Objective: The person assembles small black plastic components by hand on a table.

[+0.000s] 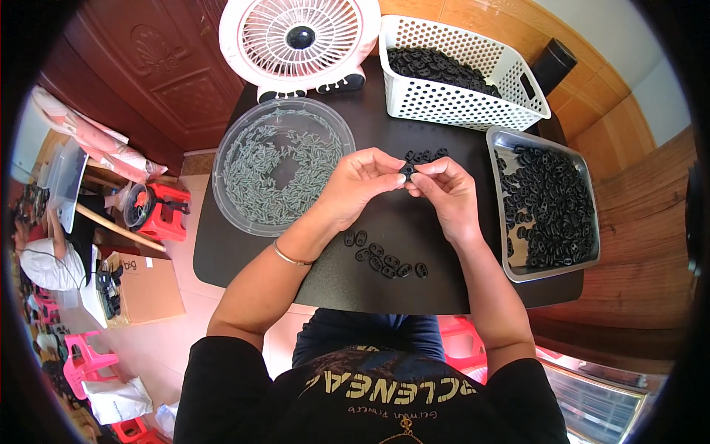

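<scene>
Head view: fan point(300, 37), basket point(458, 113) beyond fingers point(379, 158)

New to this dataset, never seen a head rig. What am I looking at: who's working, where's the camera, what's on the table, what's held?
No machine here: someone works bare-handed. The one picture comes from a wide fisheye camera worn on the head, looking down, so straight edges bend; its left is the person's left. The left hand and right hand share a fingertip grip on one small black part; its details are too small to make out. On the dark table stand a clear round tub of small grey-green rods, a white perforated basket and a metal tray, both holding black parts, plus a pink-and-white fan. Loose black parts lie nearer the body, with more just beyond the hands.
</scene>
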Tool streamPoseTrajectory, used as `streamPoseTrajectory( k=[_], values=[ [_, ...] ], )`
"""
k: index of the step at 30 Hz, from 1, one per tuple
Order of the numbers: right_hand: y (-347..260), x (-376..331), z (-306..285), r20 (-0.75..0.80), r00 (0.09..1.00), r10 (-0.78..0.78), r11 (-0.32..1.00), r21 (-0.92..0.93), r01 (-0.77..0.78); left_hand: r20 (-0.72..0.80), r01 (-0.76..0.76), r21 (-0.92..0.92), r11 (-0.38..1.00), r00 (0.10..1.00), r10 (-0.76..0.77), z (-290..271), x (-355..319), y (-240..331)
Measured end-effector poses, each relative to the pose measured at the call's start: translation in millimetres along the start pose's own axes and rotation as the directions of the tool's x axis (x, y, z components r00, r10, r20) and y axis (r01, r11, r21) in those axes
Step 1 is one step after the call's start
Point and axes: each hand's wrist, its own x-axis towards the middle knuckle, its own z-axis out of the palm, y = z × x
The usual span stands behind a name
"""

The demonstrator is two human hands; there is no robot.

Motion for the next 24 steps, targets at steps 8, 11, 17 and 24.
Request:
streamPoseTrajectory(
  k=[8,11,17,24],
  values=[
    [2.1,-1.6,4.0,-0.059,0.998,0.005,0.998,0.058,-0.002,0.008,-0.003,-0.045,0.999,1.000,0.003,0.2,1.0,-3.2],
    [1.7,-1.6,4.1,-0.067,0.998,0.002,0.997,0.078,0.003,0.018,-0.009,-0.061,0.998,1.000,0.010,-0.4,1.5,-6.0],
    [-2.3,-0.3,2.6,-0.029,0.999,0.026,0.999,0.043,-0.025,0.011,0.000,-0.066,0.998,1.000,0.001,-2.4,0.9,-6.6],
    [0.3,-0.6,2.5,-0.004,1.000,-0.017,1.000,0.021,0.017,-0.003,-0.018,0.025,1.000,1.000,0.018,0.0,0.4,-1.9]
  ],
)
